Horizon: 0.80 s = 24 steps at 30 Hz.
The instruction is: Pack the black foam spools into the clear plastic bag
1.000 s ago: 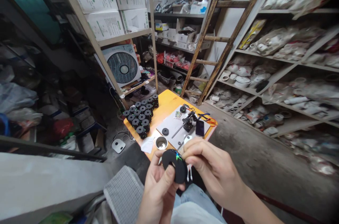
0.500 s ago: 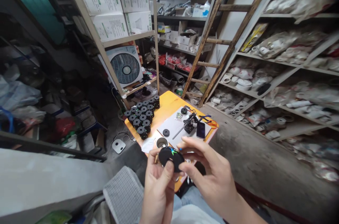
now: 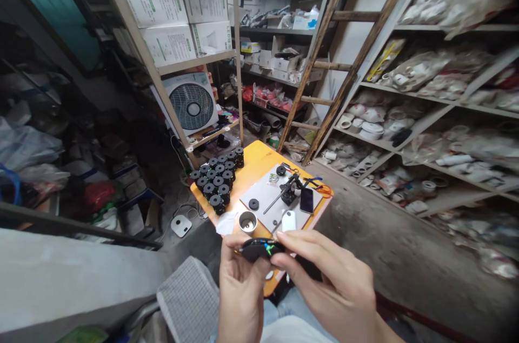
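Tipped nearly edge-on between both hands

Gripping black disc (image 3: 254, 250) in left hand (image 3: 243, 286), with thumb on the near face and fingers around the left end. Tilted to a thin profile, unlike the broad face shown half a second ago. Placed at the right end with right hand (image 3: 338, 281), thumb and fingertips close together; cannot tell whether pinching or only touching. Held above the near end of yellow table (image 3: 259, 155), now leaving white case (image 3: 288, 220) visible and metal cup (image 3: 247, 222) less covered than before
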Tool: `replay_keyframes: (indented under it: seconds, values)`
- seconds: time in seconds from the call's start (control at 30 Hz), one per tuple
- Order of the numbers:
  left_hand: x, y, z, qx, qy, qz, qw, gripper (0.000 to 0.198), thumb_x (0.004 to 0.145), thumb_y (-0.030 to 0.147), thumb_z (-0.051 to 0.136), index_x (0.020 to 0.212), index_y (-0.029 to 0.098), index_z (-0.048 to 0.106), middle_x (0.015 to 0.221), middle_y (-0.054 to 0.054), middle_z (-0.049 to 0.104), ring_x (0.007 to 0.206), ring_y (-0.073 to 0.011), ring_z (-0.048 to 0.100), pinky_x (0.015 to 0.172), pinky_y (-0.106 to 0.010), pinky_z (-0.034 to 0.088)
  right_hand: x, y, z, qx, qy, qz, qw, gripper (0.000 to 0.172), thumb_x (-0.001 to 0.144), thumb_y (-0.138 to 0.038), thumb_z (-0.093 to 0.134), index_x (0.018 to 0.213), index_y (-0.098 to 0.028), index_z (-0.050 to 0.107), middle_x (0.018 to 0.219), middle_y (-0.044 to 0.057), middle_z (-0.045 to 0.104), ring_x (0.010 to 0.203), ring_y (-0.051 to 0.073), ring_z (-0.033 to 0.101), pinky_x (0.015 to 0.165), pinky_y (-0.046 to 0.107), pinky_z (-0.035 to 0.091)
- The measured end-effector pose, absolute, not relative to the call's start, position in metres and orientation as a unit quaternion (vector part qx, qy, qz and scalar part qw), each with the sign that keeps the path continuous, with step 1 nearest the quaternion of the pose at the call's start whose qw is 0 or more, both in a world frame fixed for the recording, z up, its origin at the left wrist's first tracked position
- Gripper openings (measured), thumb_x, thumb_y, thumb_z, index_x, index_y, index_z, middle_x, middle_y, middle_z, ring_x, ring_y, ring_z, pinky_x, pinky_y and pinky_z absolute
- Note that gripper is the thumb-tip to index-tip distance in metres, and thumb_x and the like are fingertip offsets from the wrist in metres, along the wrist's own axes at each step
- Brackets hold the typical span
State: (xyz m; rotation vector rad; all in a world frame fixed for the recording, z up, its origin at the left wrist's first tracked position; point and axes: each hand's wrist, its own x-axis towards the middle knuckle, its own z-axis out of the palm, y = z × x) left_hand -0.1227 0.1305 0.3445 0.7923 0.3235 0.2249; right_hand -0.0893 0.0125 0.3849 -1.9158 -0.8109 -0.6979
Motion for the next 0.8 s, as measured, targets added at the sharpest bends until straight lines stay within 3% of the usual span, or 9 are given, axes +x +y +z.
replay_keyframes:
  seconds: [0.47,0.7,0.8]
  values:
    - [-0.125,0.133,0.337,0.437,0.141,0.169,0.872,0.028,0.072,0.027,0.08,0.085,0.024,0.056,0.082,0.004,0.057,0.077,-0.0098,0.059,0.071,-0.018,0.051,-0.089,0.015,0.381,-0.777,-0.332,-0.255,0.47,0.037,0.079,0.0,0.066,0.111,-0.019,0.067,0.097,0.005,0.072,0.083,0.011,0.07,0.078,0.015,0.058]
    - [-0.12,0.143,0.331,0.567,0.048,0.235,0.788,0.012,0.079,0.018,0.073,0.085,0.023,0.064,0.084,-0.001,0.06,0.082,-0.0132,0.064,0.076,-0.022,0.054,-0.089,0.008,0.344,-0.764,-0.233,-0.115,0.591,0.038,0.084,-0.009,0.066,0.116,-0.029,0.061,0.102,0.0,0.072,0.088,0.011,0.072,0.08,0.017,0.06]
    - [-0.12,0.142,0.33,0.6,0.019,0.249,0.76,0.014,0.08,0.013,0.069,0.088,0.024,0.067,0.086,-0.001,0.059,0.084,-0.0134,0.064,0.077,-0.022,0.054,-0.091,-0.001,0.333,-0.767,-0.226,-0.083,0.595,0.039,0.084,-0.01,0.065,0.117,-0.032,0.061,0.106,-0.002,0.072,0.092,0.012,0.072,0.084,0.018,0.059]
